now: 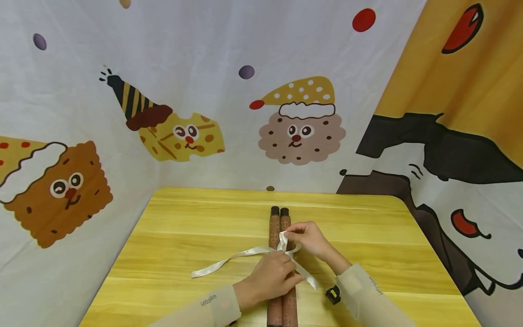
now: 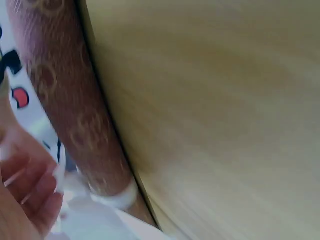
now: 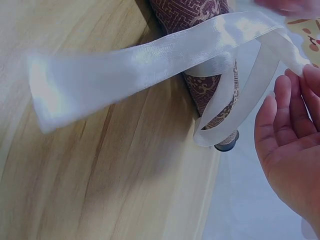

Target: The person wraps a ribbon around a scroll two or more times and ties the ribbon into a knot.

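Note:
Two brown patterned rolls, which look like scrolls with dark end knobs, lie side by side on the table. A white satin ribbon circles them near the middle, its tails spreading left and lower right. My right hand pinches a raised loop of the ribbon above the rolls; in the right wrist view the ribbon runs up to its fingertips. Over the rolls, just below the crossing, my left hand has its curled fingers at the ribbon, their tips partly hidden. The left wrist view shows one roll closely.
The wooden table reaches back to a cloth printed with cartoon figures. A small black and yellow object is beside the right sleeve.

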Motion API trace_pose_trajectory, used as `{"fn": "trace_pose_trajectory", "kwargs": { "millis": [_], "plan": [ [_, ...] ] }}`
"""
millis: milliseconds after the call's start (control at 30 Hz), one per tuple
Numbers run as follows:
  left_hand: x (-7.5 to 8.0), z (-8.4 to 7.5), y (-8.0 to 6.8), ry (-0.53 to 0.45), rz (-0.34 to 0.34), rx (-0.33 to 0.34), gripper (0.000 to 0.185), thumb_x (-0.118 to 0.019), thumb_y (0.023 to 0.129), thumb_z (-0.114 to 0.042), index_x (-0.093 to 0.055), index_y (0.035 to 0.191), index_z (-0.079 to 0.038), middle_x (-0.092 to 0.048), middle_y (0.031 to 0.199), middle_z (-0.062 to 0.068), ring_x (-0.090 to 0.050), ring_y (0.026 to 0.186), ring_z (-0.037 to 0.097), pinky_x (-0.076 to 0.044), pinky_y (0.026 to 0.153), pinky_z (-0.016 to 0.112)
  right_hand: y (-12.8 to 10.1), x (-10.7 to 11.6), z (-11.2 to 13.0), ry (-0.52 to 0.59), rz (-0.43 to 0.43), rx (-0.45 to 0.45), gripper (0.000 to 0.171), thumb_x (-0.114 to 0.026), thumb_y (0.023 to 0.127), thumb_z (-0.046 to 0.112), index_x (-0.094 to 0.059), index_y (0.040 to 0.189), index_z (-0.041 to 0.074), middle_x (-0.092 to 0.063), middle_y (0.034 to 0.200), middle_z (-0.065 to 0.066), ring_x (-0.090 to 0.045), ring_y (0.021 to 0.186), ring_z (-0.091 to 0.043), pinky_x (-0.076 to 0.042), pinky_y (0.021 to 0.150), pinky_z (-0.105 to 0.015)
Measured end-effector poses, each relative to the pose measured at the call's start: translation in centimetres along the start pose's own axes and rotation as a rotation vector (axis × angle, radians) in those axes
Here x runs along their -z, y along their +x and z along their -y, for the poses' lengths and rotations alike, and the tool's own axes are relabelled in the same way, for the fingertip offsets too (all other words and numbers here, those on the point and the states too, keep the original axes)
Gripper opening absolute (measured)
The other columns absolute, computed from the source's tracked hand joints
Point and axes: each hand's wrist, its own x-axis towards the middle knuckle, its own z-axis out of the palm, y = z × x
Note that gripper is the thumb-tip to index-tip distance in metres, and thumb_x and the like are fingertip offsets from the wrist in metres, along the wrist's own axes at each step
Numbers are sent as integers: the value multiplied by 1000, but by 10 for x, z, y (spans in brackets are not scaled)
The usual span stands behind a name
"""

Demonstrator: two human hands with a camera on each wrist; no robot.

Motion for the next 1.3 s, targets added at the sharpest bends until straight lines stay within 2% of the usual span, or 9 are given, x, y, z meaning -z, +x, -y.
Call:
{"fn": "trace_pose_trajectory", "kwargs": {
  "millis": [167, 367, 467, 567, 667, 867, 967, 1067, 1300],
  "plan": [
    [14, 19, 1, -181, -166, 260, 3, -73, 89, -5, -73, 92, -6, -69, 89, 1, -61, 85, 14, -53, 76, 27, -1, 0, 2, 22, 12, 14, 15, -74, 99, 16, -81, 105, 4, -78, 98, -6, -70, 89, -23, -59, 79, -39],
    [31, 26, 7, -439, -88, 613, 41, -72, 99, -16, -65, 132, 7, -67, 127, 19, -63, 118, 33, -54, 99, 49, -2, -1, 4, 51, 43, 53, 18, -74, 99, 15, -80, 107, 1, -78, 100, -10, -71, 93, -34, -60, 81, -42],
    [32, 28, 10, -565, -59, 708, 51, -73, 99, -20, -60, 138, 10, -65, 132, 25, -62, 119, 40, -53, 99, 56, -4, -1, 5, 39, 51, 66, 18, -74, 99, 16, -81, 107, 1, -78, 102, -11, -71, 94, -35, -60, 81, -42],
    [30, 29, 14, -641, -63, 723, 48, -75, 97, -19, -64, 133, 11, -68, 124, 24, -66, 109, 39, -56, 92, 55, -6, -2, 5, 35, 51, 60, 17, -75, 99, 16, -81, 107, 3, -78, 101, -10, -72, 93, -31, -61, 80, -43],
    [28, 32, 16, -660, -65, 721, 36, -77, 95, -17, -73, 123, 5, -74, 107, 14, -68, 90, 24, -59, 78, 38, -7, -3, 7, 63, 71, 66, 17, -74, 99, 16, -81, 107, 3, -79, 101, -10, -73, 91, -27, -61, 79, -46],
    [25, 36, 18, -777, -40, 788, 14, -75, 97, -12, -82, 104, -4, -76, 84, 1, -45, 50, 2, -39, 48, 17, -6, -5, 9, 89, 91, 76, 16, -73, 100, 16, -82, 108, 5, -79, 102, -9, -74, 91, -27, -62, 80, -45],
    [25, 38, 19, -787, -28, 805, 14, -73, 100, -14, -83, 102, -5, -77, 82, 5, -39, 47, 1, -33, 46, 17, -8, -6, 8, 73, 71, 75, 15, -74, 99, 15, -82, 108, 5, -79, 102, -9, -73, 93, -31, -62, 80, -43],
    [25, 39, 19, -776, -37, 798, 14, -72, 101, -13, -83, 102, -4, -78, 86, 8, -45, 50, 2, -38, 49, 17, -13, -8, 5, 17, 59, 85, 14, -74, 99, 15, -81, 107, 5, -78, 101, -7, -73, 92, -30, -62, 78, -41],
    [27, 38, 17, -766, -78, 794, 13, -71, 98, -5, -80, 102, 3, -78, 93, 14, -61, 64, 7, -52, 59, 19, -35, -16, -11, -272, 97, 123, 9, -80, 95, 19, -81, 102, 14, -74, 93, 9, -64, 80, -7, -54, 68, -27]
  ]
}}
